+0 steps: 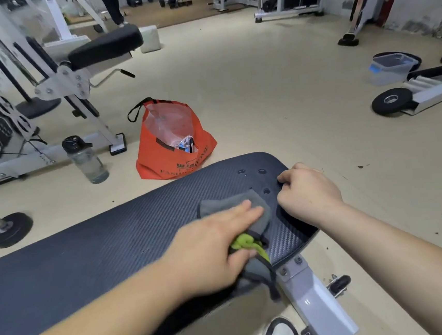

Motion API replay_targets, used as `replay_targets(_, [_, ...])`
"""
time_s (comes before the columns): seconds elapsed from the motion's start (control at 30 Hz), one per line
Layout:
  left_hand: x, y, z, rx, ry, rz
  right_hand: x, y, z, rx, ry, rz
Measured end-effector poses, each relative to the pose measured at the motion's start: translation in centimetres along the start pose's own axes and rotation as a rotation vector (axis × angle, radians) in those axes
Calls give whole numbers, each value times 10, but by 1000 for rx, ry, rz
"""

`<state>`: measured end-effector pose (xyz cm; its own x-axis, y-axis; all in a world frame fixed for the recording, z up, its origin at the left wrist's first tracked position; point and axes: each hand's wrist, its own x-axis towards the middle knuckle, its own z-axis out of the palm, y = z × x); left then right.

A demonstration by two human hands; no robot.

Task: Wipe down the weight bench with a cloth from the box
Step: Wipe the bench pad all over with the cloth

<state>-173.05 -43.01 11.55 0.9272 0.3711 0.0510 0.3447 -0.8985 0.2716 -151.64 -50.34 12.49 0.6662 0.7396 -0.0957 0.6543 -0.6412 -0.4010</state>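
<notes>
The weight bench [119,239] has a black ribbed pad that runs from lower left to centre right. A grey cloth [231,204] with a green patch lies on the pad near its right end. My left hand [214,249] presses flat on the cloth, thumb tucked under its bunched edge. My right hand [309,194] is curled into a fist and grips the bench's right edge beside the cloth. A clear plastic box [391,68] with a blue clip stands on the floor at far right.
An orange bag [169,145] and a water bottle [87,160] stand on the floor beyond the bench. A white machine [53,89] fills the left. Weight plates [391,101] and a frame lie at right. My shoe [280,334] is below the bench's grey frame [316,301].
</notes>
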Motion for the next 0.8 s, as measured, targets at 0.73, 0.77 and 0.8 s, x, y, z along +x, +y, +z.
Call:
replay_targets(0.73, [31,21,5,-110,-37,28,6,8,-1,88,34,58])
replay_targets(0.77, [41,12,2,-96,-30,-3,6,9,-1,96,49,64])
replay_targets(0.8, [50,7,0,-67,-10,-47,5,10,-1,106,62,68])
